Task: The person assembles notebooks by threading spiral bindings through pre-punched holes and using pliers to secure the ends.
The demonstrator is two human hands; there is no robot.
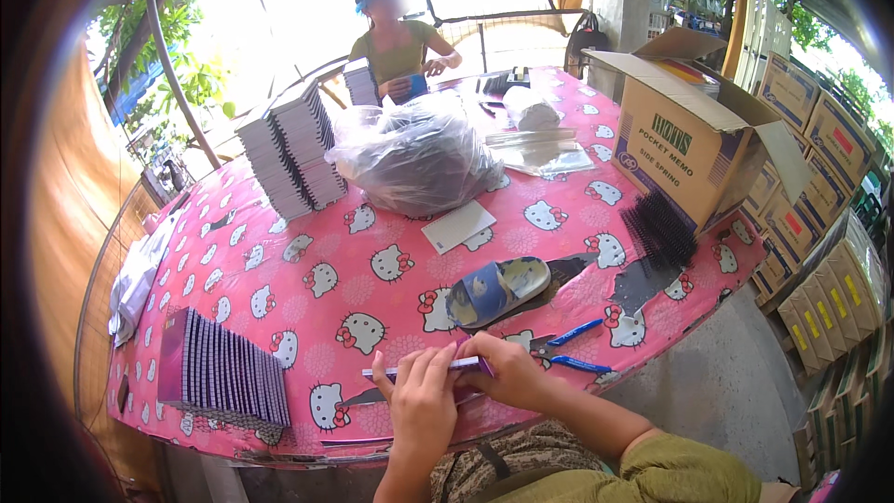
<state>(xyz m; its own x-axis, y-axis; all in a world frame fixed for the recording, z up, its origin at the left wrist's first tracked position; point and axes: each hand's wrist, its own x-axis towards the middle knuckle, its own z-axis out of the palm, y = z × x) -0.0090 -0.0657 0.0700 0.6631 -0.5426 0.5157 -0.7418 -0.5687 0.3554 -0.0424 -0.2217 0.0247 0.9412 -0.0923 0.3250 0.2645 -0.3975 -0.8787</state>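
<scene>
Clamping purple-covered pad (466, 364) between left hand (424, 401) and right hand (507, 368). Right of grip, blue-handled pliers (575, 333); beyond, dark-lettered carton (666, 149); nearer, table edge (372, 448); left, across pink cloth (358, 291), notebook row (228, 374).

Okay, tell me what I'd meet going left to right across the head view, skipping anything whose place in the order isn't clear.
White cloth → row of purple-covered notebooks → left hand → slipper → blue-handled pliers → black spiral bindings → stacked cardboard cartons.
</scene>
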